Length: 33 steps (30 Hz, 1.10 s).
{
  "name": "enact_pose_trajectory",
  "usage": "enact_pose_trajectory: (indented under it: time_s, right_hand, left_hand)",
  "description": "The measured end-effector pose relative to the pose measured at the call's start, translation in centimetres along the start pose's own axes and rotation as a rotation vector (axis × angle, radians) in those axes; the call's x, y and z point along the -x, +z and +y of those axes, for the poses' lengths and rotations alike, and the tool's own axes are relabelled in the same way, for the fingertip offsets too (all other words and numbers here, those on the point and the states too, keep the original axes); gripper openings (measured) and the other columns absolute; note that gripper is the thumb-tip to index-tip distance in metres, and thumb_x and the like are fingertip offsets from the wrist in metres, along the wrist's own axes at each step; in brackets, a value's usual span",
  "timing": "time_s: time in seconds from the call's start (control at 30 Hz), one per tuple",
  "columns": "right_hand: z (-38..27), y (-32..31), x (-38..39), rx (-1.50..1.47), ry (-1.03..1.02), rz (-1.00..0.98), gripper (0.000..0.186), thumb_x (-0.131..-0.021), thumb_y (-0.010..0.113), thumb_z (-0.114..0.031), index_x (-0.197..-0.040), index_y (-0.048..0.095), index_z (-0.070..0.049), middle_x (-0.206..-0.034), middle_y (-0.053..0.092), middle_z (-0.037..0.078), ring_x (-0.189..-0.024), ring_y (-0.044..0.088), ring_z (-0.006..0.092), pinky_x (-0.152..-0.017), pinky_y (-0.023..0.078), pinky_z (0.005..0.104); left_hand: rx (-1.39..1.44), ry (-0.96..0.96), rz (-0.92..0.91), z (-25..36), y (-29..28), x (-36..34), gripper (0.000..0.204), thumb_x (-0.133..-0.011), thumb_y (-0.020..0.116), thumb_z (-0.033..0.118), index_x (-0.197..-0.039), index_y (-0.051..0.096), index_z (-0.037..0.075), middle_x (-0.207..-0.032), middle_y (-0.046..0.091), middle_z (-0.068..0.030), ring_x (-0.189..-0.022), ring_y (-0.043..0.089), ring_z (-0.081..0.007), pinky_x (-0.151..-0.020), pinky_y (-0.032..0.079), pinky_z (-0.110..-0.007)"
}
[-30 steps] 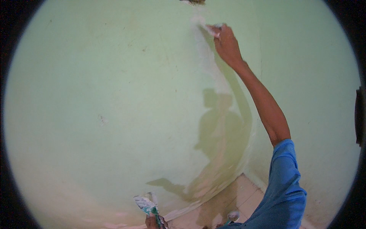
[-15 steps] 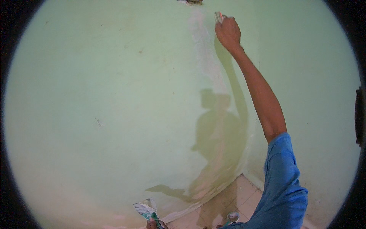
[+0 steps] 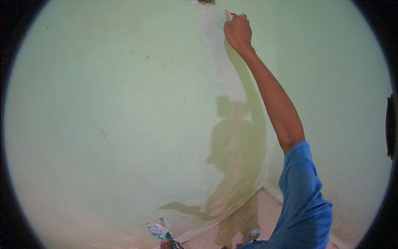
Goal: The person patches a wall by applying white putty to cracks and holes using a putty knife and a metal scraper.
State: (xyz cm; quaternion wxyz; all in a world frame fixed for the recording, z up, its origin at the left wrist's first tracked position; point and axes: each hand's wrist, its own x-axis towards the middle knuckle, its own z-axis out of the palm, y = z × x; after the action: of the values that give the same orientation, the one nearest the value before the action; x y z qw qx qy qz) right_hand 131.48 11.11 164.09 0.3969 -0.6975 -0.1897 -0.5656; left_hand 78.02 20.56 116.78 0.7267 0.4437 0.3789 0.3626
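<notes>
My right hand [image 3: 238, 32] is raised high against the pale green wall [image 3: 124, 83], its fingers closed around a thin flat scraper [image 3: 227, 15]. Most of that tool is hidden by the fist; a narrow blade with a reddish edge shows. Just left of it runs a whitish vertical strip of filler [image 3: 217, 54] on the wall. Low in the picture, my left hand [image 3: 166, 245] grips a putty knife [image 3: 158, 228] with a green handle, its wide blade pointing up and smeared with white paste. The lower edge cuts off much of this hand.
A wall corner rises on the right, above pinkish floor tiles [image 3: 269, 207]. A small round container [image 3: 253, 234] is near the floor by my body. At the top edge is a dark broken hole [image 3: 205, 1]. My shadow falls across the wall.
My right hand has shifted slightly left with the scraper, nearer the whitish strip, and the blade has turned more edge-on. My left hand and its putty knife hold almost still.
</notes>
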Motion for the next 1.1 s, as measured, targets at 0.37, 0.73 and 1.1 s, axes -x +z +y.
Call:
enact_pose_trajectory:
  time_s: [0.37,0.73,1.1]
  right_hand:
    - [1.2,-2.3,6.3,-0.218,-0.220,-0.134,0.031,-0.084,0.051,-0.012,-0.111,0.063,-0.008,-0.100,0.054,0.018,-0.095,0.055,0.0340,-0.081,0.050,0.0453]
    - [2.5,-1.6,10.5,-0.084,-0.502,-0.059,0.032,-0.086,0.053,-0.012,-0.116,0.061,-0.007,-0.100,0.052,0.015,-0.096,0.053,0.0314,-0.081,0.050,0.0434]
    - [2.3,1.5,7.3,0.065,-0.296,-0.007,0.049,-0.084,0.058,-0.013,-0.132,0.050,-0.007,-0.109,0.050,0.018,-0.100,0.049,0.0346,-0.083,0.050,0.0429]
  left_hand:
    - [0.027,0.008,0.019,-0.1,-0.2,1.1,0.029,-0.092,0.059,0.034,-0.086,0.063,0.006,-0.060,0.057,-0.0036,-0.041,0.045,-0.0092,-0.036,0.033,-0.022]
    - [0.059,0.026,0.050,-0.3,-0.8,2.2,0.028,-0.092,0.060,0.032,-0.088,0.063,0.005,-0.061,0.058,-0.0038,-0.042,0.045,-0.0088,-0.036,0.033,-0.022]
    - [0.010,0.021,0.078,-1.0,-1.1,2.2,0.032,-0.093,0.055,0.036,-0.083,0.060,0.006,-0.058,0.056,-0.0046,-0.039,0.045,-0.0115,-0.033,0.033,-0.023]
